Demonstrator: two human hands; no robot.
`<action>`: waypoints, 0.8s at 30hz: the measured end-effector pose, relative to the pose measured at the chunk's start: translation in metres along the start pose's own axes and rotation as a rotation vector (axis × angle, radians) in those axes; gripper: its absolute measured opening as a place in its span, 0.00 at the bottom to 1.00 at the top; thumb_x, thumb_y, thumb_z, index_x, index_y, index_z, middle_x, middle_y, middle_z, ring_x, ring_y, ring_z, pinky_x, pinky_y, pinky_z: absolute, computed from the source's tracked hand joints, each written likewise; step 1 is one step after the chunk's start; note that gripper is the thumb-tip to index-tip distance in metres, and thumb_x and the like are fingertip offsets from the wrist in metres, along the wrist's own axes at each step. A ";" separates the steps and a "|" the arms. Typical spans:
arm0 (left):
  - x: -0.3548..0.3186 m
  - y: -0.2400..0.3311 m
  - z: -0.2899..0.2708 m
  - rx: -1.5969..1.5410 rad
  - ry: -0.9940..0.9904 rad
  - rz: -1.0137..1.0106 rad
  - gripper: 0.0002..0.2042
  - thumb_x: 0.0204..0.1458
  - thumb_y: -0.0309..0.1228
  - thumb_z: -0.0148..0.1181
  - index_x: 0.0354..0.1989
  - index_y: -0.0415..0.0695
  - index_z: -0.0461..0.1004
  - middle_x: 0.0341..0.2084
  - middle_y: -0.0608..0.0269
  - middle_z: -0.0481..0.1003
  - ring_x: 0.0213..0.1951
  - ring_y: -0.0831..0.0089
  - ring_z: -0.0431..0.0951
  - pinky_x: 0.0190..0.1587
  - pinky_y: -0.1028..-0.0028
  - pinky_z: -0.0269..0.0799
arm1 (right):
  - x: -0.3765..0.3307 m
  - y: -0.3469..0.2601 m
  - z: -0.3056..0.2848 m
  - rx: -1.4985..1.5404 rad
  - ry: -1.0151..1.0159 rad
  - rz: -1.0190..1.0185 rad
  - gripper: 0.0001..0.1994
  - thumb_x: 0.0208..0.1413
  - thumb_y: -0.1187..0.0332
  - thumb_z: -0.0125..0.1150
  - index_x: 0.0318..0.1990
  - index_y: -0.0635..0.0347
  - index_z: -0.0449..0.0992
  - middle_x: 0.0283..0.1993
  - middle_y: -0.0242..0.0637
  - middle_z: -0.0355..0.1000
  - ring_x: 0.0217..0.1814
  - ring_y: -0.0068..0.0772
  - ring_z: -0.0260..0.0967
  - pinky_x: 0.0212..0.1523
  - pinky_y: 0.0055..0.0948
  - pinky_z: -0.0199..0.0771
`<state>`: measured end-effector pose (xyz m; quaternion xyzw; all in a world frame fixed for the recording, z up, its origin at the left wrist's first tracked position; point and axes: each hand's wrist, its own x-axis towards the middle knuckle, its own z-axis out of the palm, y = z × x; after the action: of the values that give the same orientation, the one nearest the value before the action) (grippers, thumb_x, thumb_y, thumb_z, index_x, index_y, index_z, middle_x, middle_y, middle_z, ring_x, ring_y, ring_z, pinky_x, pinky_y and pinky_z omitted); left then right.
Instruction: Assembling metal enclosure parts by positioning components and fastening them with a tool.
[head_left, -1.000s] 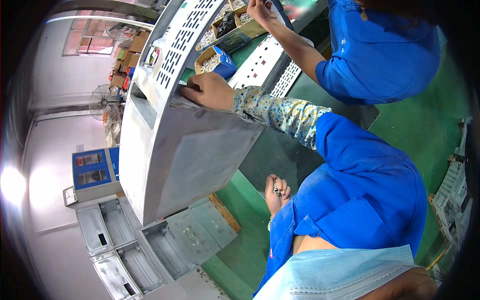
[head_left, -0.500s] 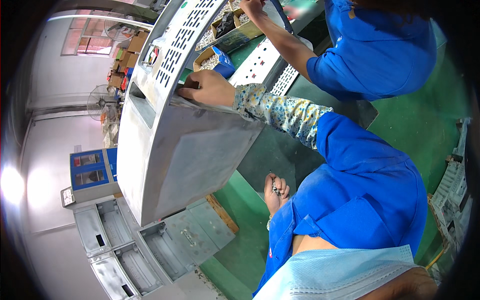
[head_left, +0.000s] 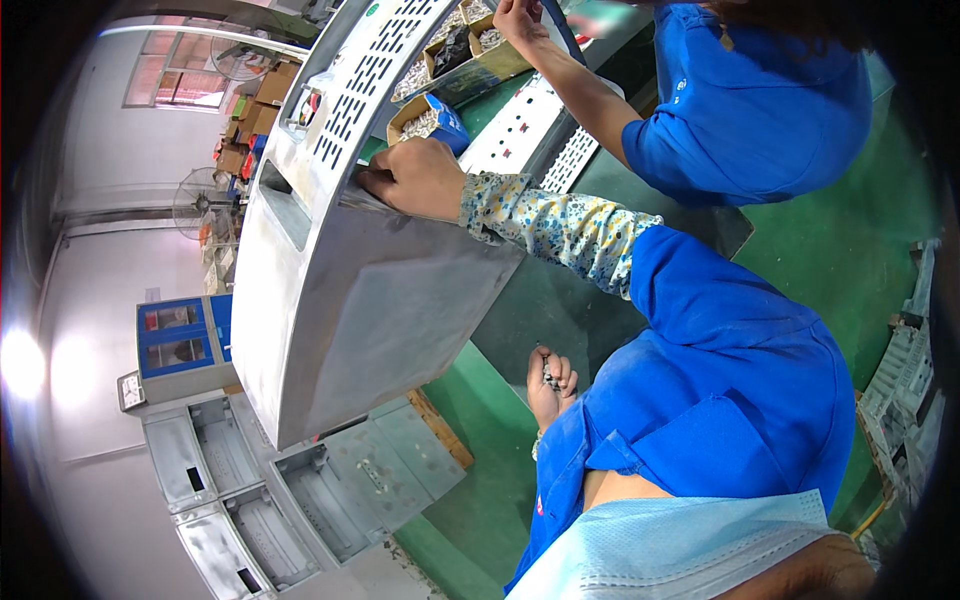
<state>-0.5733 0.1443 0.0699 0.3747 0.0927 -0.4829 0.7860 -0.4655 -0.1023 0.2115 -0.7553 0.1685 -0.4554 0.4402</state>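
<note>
My right hand [head_left: 425,180], in a patterned sleeve cuff, reaches to the edge of a large grey-white metal housing [head_left: 400,320], just below its slotted panel [head_left: 365,90]. The fingers are bent and pressed together at the edge; whatever they grip there is hidden. My left hand [head_left: 545,405] is held low, close in front of my blue shirt. Its fingers curl round several small metal pieces [head_left: 549,376], which look like screws, though they are too small to be sure.
A co-worker in blue [head_left: 760,110] stands at the upper right, one hand [head_left: 520,22] raised. Near the housing are a blue box of small parts [head_left: 445,125] and a white panel with holes [head_left: 495,135]. Grey metal housings [head_left: 240,450] stand lower left, a blue-doored cabinet [head_left: 180,335] above them.
The co-worker's hand has moved slightly down and to the right. My right hand has shifted only a little at the housing's edge; my left hand looks the same.
</note>
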 end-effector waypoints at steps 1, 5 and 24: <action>0.000 0.000 0.000 -0.001 -0.002 0.001 0.09 0.55 0.35 0.39 0.31 0.44 0.64 0.11 0.69 0.55 0.13 0.81 0.51 0.10 0.83 0.46 | 0.001 -0.001 -0.003 0.014 -0.034 0.021 0.15 0.42 0.58 0.51 0.25 0.62 0.75 0.23 0.48 0.69 0.29 0.45 0.68 0.33 0.35 0.67; -0.002 -0.001 0.002 -0.013 0.008 0.000 0.09 0.55 0.35 0.39 0.31 0.44 0.63 0.11 0.69 0.54 0.13 0.81 0.51 0.10 0.83 0.46 | 0.005 0.010 0.001 0.245 -0.045 0.148 0.18 0.37 0.54 0.56 0.25 0.62 0.75 0.23 0.46 0.70 0.28 0.41 0.68 0.31 0.32 0.66; -0.001 0.000 0.001 0.031 -0.020 0.006 0.10 0.55 0.36 0.38 0.30 0.45 0.63 0.11 0.71 0.54 0.13 0.82 0.51 0.10 0.84 0.46 | 0.002 0.014 0.009 0.382 -0.048 0.261 0.16 0.37 0.58 0.58 0.21 0.66 0.74 0.20 0.43 0.70 0.24 0.37 0.69 0.29 0.28 0.67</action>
<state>-0.5742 0.1444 0.0712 0.3824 0.0762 -0.4856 0.7824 -0.4547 -0.1070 0.1998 -0.6407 0.1649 -0.4002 0.6341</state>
